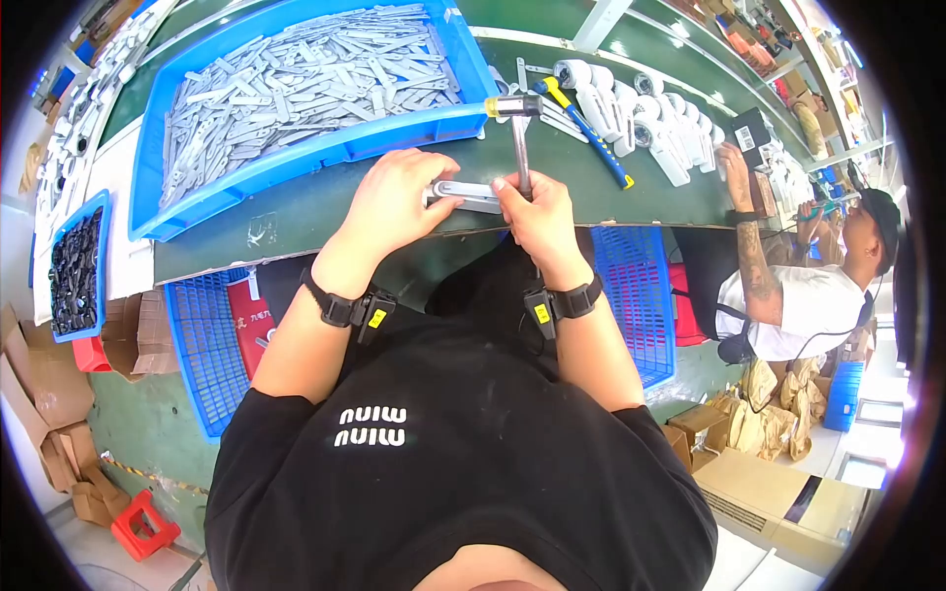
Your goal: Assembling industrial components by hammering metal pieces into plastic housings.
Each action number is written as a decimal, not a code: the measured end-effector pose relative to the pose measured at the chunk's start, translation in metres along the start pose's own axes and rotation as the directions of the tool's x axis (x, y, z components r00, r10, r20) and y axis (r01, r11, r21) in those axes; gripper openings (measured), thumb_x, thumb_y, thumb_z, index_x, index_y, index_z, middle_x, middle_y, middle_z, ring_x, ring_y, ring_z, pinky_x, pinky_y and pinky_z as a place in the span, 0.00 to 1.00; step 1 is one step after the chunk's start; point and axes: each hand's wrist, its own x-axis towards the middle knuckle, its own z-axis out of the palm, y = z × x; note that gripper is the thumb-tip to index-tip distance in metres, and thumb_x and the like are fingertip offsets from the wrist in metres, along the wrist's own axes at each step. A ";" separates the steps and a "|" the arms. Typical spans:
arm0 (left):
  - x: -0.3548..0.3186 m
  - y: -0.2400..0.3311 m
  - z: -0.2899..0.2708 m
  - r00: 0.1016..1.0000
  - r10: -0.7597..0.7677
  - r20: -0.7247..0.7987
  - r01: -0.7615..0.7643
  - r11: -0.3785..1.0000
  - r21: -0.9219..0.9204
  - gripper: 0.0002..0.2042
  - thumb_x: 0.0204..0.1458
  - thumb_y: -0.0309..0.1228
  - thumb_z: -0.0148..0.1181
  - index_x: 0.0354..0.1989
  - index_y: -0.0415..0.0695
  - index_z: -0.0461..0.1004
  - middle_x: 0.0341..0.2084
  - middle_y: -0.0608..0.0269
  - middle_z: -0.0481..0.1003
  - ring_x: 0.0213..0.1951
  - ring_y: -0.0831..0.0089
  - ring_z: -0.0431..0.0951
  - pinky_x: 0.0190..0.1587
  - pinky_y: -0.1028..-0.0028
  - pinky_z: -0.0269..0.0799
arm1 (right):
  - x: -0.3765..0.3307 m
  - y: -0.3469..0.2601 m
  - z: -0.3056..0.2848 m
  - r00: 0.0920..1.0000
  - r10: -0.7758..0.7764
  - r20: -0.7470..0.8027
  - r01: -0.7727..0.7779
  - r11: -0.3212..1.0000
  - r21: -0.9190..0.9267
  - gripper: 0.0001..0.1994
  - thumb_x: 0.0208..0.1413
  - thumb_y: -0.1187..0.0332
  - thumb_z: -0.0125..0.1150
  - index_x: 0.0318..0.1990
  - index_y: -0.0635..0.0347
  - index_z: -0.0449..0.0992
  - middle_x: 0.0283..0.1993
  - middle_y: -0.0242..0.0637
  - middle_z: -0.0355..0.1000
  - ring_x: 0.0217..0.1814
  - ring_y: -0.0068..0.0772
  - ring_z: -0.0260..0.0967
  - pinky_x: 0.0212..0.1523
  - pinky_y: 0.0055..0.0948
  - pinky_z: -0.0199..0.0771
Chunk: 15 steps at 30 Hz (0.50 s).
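My left hand (396,197) is closed on the left end of a grey elongated metal part (467,190) with rounded ends, held at the bench's near edge. My right hand (540,212) grips the metal handle of a mallet (521,148), its thumb and finger also at the part's right end. The mallet stands roughly upright, with a yellowish face on one side of its head and a black one on the other. Beyond my hands, a large blue bin (325,146) is filled with similar flat grey parts (296,84).
A blue-and-yellow hammer (588,130) lies to the right, beside several white pieces with round ends (670,143). A small blue tray (101,251) of black parts stands at far left. Blue baskets (202,360) sit below the green bench (670,204). Another person (808,300) works at right.
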 end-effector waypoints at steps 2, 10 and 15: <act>0.000 -0.001 0.001 1.000 0.024 0.002 -0.024 1.000 -0.011 0.18 0.50 0.33 0.81 0.47 0.43 0.82 0.39 0.57 0.86 0.46 0.54 0.85 0.56 0.56 0.78 | 0.001 0.000 -0.001 0.999 0.039 0.021 -0.039 0.999 -0.005 0.11 0.70 0.66 0.71 0.39 0.65 0.85 0.25 0.26 0.76 0.26 0.15 0.69 0.29 0.25 0.68; -0.010 -0.014 0.011 0.993 0.019 -0.115 -0.035 0.989 -0.141 0.13 0.50 0.34 0.83 0.37 0.42 0.85 0.36 0.58 0.86 0.43 0.56 0.85 0.52 0.59 0.78 | 0.007 0.008 -0.003 0.997 -0.080 0.020 0.082 0.975 -0.206 0.13 0.68 0.62 0.73 0.42 0.66 0.86 0.25 0.31 0.76 0.28 0.21 0.70 0.32 0.32 0.71; -0.012 -0.021 0.017 0.984 0.101 -0.149 -0.119 0.986 -0.120 0.11 0.50 0.33 0.82 0.36 0.42 0.86 0.36 0.59 0.86 0.45 0.57 0.86 0.53 0.59 0.79 | 0.003 0.000 -0.005 0.989 -0.134 0.065 0.148 0.936 -0.320 0.12 0.67 0.63 0.73 0.45 0.65 0.88 0.26 0.33 0.77 0.29 0.22 0.72 0.33 0.32 0.72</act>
